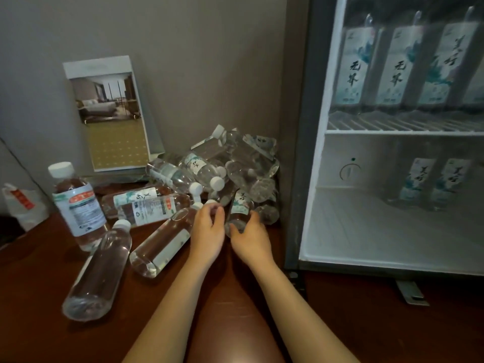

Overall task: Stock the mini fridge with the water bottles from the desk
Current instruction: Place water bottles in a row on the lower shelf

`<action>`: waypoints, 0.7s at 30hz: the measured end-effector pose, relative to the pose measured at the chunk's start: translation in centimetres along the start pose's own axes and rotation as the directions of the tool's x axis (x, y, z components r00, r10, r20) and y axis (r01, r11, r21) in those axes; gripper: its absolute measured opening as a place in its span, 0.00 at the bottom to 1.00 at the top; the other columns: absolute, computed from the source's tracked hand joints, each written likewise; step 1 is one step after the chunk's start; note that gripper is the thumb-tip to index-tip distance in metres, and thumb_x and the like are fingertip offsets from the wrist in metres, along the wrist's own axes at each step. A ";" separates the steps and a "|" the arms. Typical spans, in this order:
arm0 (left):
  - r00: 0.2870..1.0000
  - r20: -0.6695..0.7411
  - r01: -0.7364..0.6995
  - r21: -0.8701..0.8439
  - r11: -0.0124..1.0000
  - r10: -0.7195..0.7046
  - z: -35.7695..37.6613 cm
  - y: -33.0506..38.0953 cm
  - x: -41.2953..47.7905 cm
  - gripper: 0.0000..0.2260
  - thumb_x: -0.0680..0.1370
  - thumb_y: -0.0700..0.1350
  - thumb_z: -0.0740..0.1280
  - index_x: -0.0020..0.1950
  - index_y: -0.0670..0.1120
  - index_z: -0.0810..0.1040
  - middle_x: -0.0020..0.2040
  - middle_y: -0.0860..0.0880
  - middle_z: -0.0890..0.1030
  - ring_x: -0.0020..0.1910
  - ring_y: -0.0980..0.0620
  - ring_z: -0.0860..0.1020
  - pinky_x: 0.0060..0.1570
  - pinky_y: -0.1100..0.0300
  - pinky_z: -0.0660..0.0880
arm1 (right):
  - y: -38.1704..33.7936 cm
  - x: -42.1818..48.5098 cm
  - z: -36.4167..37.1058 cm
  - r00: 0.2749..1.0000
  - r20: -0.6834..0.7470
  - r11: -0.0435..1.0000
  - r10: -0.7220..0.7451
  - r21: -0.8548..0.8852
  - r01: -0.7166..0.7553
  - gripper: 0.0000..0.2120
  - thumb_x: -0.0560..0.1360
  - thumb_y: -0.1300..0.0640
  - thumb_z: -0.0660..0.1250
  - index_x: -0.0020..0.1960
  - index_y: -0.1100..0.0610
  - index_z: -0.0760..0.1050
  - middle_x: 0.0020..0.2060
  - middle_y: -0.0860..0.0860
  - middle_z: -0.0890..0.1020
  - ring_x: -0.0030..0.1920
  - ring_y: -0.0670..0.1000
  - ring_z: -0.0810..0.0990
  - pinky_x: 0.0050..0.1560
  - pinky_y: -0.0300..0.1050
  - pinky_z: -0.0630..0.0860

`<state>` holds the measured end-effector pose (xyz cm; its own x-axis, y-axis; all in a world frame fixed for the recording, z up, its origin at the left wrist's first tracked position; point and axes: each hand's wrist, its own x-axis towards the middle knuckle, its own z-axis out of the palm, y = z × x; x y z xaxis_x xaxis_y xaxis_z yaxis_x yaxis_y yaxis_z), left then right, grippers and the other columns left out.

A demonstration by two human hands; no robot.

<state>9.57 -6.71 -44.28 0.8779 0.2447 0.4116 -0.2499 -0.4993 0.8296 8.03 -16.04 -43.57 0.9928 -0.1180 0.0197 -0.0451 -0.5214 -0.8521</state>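
Note:
A heap of clear water bottles with white caps lies on the dark wooden desk against the wall, left of the open mini fridge. My right hand is closed around the base of a small labelled bottle at the front of the heap. My left hand is curled just left of it, by the cap of a long bottle lying on its side; its grip is unclear. Inside the fridge, three bottles stand on the upper wire shelf and two bottles at the back of the lower floor.
A larger bottle stands upright at left, with another lying in front of it. A brochure stand leans against the wall, and a white bag sits at the far left. The fridge's metal hinge bracket sticks out below its frame.

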 end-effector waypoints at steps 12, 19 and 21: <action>0.951 0.186 0.296 -0.303 0.906 -0.248 -0.3 0.3 0.2 0.14 0.82 0.50 0.53 0.57 0.46 0.75 0.53 0.49 0.78 0.55 0.52 0.76 0.59 0.53 0.72 | -0.2 0.8 1.6 0.995 -0.085 0.982 -0.050 -0.185 0.033 0.31 0.72 0.46 0.63 0.71 0.46 0.55 0.60 0.60 0.75 0.64 0.63 0.68 0.61 0.50 0.67; 0.814 0.477 0.542 -0.422 0.726 -0.331 -0.7 0.4 0.1 0.12 0.81 0.51 0.57 0.50 0.49 0.78 0.42 0.50 0.84 0.42 0.54 0.81 0.41 0.61 0.75 | -1.1 -1.9 -1.1 0.988 0.010 0.987 0.156 0.046 -0.157 0.38 0.67 0.44 0.67 0.71 0.54 0.54 0.59 0.55 0.76 0.59 0.59 0.76 0.58 0.52 0.75; 0.811 0.472 0.553 -0.428 0.715 -0.345 -1.1 0.3 0.2 0.13 0.80 0.51 0.60 0.54 0.46 0.79 0.46 0.46 0.83 0.43 0.50 0.80 0.43 0.58 0.75 | -1.2 -2.6 -1.4 0.979 0.061 0.955 0.193 0.215 -0.202 0.36 0.66 0.44 0.66 0.69 0.51 0.57 0.56 0.53 0.77 0.55 0.56 0.78 0.57 0.53 0.76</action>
<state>9.24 -5.90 -43.51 0.9912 -0.0218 -0.1303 0.1321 0.1342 0.9821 5.32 -16.33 -41.84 0.9703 -0.1644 -0.1775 -0.2198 -0.2923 -0.9307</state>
